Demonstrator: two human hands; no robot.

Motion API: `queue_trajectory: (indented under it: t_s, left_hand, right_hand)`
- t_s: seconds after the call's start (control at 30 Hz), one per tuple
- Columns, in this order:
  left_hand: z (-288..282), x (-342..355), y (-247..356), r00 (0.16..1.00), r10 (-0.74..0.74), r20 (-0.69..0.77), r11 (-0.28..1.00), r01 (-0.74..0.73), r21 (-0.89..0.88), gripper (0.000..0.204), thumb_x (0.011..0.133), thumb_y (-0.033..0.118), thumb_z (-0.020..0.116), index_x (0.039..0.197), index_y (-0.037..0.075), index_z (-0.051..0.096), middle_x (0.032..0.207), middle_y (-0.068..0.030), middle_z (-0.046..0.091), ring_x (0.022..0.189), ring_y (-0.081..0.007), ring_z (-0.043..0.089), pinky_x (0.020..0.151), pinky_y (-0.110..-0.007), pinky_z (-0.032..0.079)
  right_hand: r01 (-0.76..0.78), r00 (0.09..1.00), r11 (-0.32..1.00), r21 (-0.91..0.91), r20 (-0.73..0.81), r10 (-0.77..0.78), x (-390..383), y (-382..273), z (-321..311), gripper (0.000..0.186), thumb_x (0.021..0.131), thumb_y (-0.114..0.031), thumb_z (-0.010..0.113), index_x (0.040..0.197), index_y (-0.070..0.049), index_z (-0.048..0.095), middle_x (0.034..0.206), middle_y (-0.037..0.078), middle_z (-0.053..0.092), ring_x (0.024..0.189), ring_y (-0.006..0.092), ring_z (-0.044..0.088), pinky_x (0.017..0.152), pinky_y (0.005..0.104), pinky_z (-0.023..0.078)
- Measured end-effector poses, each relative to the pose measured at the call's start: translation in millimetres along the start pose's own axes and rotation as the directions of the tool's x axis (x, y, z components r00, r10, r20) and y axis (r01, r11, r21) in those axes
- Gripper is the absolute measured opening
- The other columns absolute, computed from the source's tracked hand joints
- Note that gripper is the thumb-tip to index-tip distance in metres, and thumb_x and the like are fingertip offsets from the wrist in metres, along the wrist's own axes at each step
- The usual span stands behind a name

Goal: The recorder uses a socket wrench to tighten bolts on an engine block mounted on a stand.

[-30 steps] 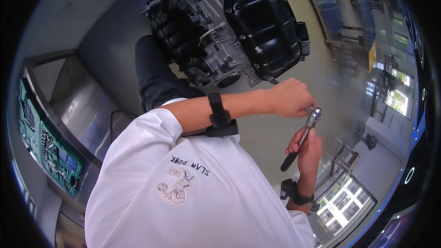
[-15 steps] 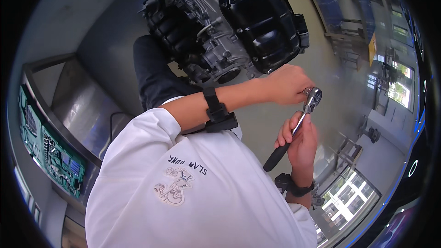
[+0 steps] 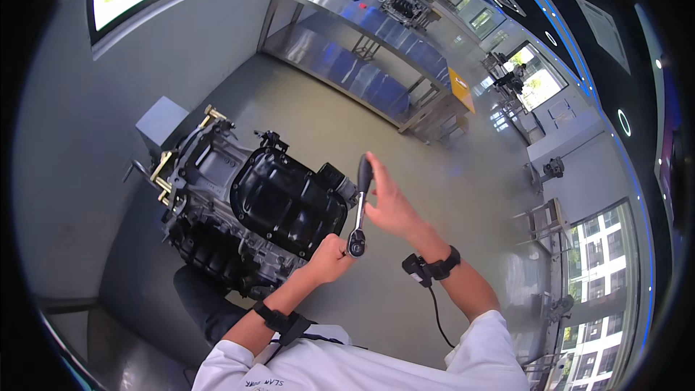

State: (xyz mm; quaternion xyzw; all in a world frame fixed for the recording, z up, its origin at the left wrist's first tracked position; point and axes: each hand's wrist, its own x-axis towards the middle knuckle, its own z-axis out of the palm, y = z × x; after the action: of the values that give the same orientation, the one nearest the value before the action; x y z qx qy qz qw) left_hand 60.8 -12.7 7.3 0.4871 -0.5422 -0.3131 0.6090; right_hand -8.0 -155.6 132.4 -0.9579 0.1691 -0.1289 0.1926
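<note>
An engine lies in front of me with its black oil pan (image 3: 289,199) facing up and out. At the pan's near right edge my left hand (image 3: 331,259) is closed round the drive end of a ratchet wrench (image 3: 360,206); whatever sits under the fist is hidden. The ratchet's round head shows just right of that fist, and its black handle points away from me. Against the handle's right side rests my right hand (image 3: 392,206), its fingers stretched along it rather than wrapped round. Both wrists wear black straps with small boxes.
Brass-coloured fittings (image 3: 165,174) stick out at the engine's left end, near a grey box (image 3: 161,122). A black ribbed manifold (image 3: 206,250) sits by my leg. Beyond stands a long steel workbench (image 3: 347,51). From my right wrist hangs a black cable (image 3: 436,318).
My view has swung up and left, showing more of the room. The ratchet handle has turned from pointing toward me to pointing away. My right hand has loosened from its wrapped grip.
</note>
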Motion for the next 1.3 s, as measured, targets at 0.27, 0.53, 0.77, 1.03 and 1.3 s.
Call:
queue_trajectory:
  t_s: [0.27, 0.53, 0.77, 1.03, 1.3]
  left_hand:
    - [18.6, 2.7, -39.6, 0.953, 0.031, -0.301, 0.98, -0.089, -0.179, 0.037, 0.085, 0.019, 0.059, 0.055, 0.0, 0.047, 0.046, -0.0078, 0.043, 0.043, -0.0186, 0.038, 0.043, -0.035, 0.031]
    - [1.6, 3.5, 5.4, 0.953, -0.162, -0.256, 0.937, 0.067, -0.342, 0.036, 0.087, 0.014, 0.063, 0.056, 0.0, 0.05, 0.049, 0.0012, 0.043, 0.051, -0.0049, 0.038, 0.044, -0.031, 0.032]
    - [27.9, 6.0, 5.6, 0.992, 0.01, -0.124, 0.974, -0.038, -0.224, 0.026, 0.084, 0.017, 0.066, 0.065, 0.001, 0.059, 0.054, 0.0018, 0.051, 0.046, -0.0151, 0.048, 0.047, -0.031, 0.041]
    - [-15.1, 29.3, 26.3, 0.97, -0.242, 0.034, 0.92, 0.24, -0.309, 0.019, 0.082, 0.009, 0.062, 0.065, 0.003, 0.059, 0.057, 0.0031, 0.054, 0.058, -0.0024, 0.047, 0.049, -0.024, 0.038]
    - [-17.4, 1.1, 30.0, 0.926, -0.26, -0.275, 0.958, 0.21, -0.197, 0.029, 0.088, 0.014, 0.061, 0.062, 0.001, 0.056, 0.053, 0.0032, 0.048, 0.052, -0.0039, 0.041, 0.045, -0.027, 0.031]
  right_hand:
    - [0.063, 0.807, 0.915, 0.399, 0.519, -0.282, -7.1, -118.2, -1.9, 0.069, 0.095, -0.043, 0.045, 0.143, -0.001, 0.017, 0.115, 0.028, 0.055, 0.101, 0.0403, 0.056, 0.099, 0.0488, 0.036]
    - [0.154, 0.771, 0.965, -0.213, 0.637, 0.018, -70.9, -88.8, -41.9, 0.078, 0.094, -0.059, 0.034, 0.138, 0.004, 0.022, 0.096, 0.024, 0.061, 0.096, 0.0359, 0.058, 0.102, 0.0484, 0.03]
    - [-0.163, 0.909, 0.931, 0.327, 0.418, 0.012, -13.9, -71.1, -41.7, 0.09, 0.09, -0.064, 0.036, 0.142, 0.006, 0.014, 0.106, 0.024, 0.061, 0.108, 0.0331, 0.056, 0.105, 0.0493, 0.027]
    - [0.39, 0.803, 0.911, -0.135, 0.534, -0.265, -64.3, -78.7, -44.7, 0.073, 0.093, -0.057, 0.038, 0.135, 0.002, 0.036, 0.125, 0.005, 0.056, 0.125, 0.0247, 0.045, 0.11, 0.0602, 0.014]
    - [0.221, 0.944, 0.861, -0.457, 0.321, -0.073, -49.1, -52.5, -32.7, 0.08, 0.092, -0.059, 0.038, 0.139, 0.005, 0.031, 0.125, 0.007, 0.058, 0.132, 0.0259, 0.037, 0.109, 0.0637, 0.011]
